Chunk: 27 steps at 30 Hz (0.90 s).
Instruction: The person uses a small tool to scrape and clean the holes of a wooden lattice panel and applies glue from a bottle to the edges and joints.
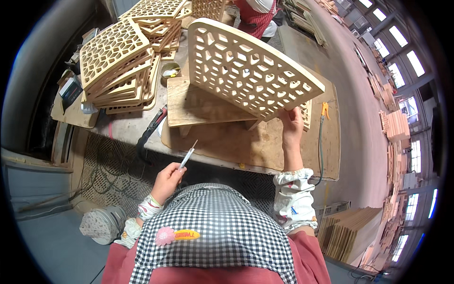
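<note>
Panel point(252, 66) is standing tilted, right grip point(292, 127) holding its edge, left grip point(169, 180) clasping a slim tool point(187, 158). Steady bracing should be aiding control.

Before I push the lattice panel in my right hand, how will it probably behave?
The lattice panel seems stiff, showing no obvious sag. Many cutouts suggest lightness. Being tilted, it may tip if the right hand lets go.

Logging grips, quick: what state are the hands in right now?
Left hand: closed, holding a thin pointed tool.
Right hand: closed, holding the wooden panel by its lower edge.
</note>
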### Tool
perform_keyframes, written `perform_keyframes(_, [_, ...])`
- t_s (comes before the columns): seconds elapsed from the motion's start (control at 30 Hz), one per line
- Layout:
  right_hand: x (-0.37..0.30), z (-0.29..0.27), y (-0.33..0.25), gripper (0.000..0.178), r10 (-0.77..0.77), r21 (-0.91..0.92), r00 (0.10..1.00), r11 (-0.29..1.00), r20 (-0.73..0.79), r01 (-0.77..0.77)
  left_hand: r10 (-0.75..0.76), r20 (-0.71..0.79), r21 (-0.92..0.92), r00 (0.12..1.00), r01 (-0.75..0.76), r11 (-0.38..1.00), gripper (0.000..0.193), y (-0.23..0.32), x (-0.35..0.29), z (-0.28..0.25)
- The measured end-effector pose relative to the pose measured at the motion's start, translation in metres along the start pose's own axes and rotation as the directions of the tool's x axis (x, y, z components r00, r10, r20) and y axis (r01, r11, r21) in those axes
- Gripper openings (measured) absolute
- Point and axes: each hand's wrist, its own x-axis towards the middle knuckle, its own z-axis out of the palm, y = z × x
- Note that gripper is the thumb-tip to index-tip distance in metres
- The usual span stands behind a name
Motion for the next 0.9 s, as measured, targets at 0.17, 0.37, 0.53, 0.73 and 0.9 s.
perform_keyframes(0.17, [-0.004, 0.005, 0.005, 0.023, 0.0, 0.029, 1.0, 1.0, -0.005, 0.0, 0.115, 0.019, 0.063, 0.993, -0.116, 0.991, 0.021, -0.019, 0.006, 0.007])
perform_keyframes(0.37, [-0.006, -0.003, -0.001, 0.019, -0.112, 0.002, 0.993, 0.994, -0.03, 0.112, 0.057, 0.004, 0.093, 0.998, -0.057, 0.994, 0.02, -0.003, -0.004, 0.013])
perform_keyframes(0.53, [0.01, -0.003, -0.085, 0.025, -0.314, -0.083, 0.948, 0.947, -0.05, 0.309, 0.06, -0.012, 0.125, 0.998, -0.058, 0.99, 0.02, 0.002, -0.013, 0.016])
perform_keyframes(0.73, [0.02, 0.029, -0.186, 0.016, -0.522, -0.446, 0.849, 0.741, 0.088, 0.502, 0.056, -0.026, 0.121, 0.998, -0.053, 0.991, 0.019, -0.008, -0.016, 0.015])
perform_keyframes(0.9, [0.025, 0.05, -0.193, 0.023, -0.562, -0.662, 0.783, 0.484, 0.266, 0.572, 0.07, -0.004, 0.085, 0.998, -0.069, 0.994, 0.019, -0.007, -0.018, 0.016])
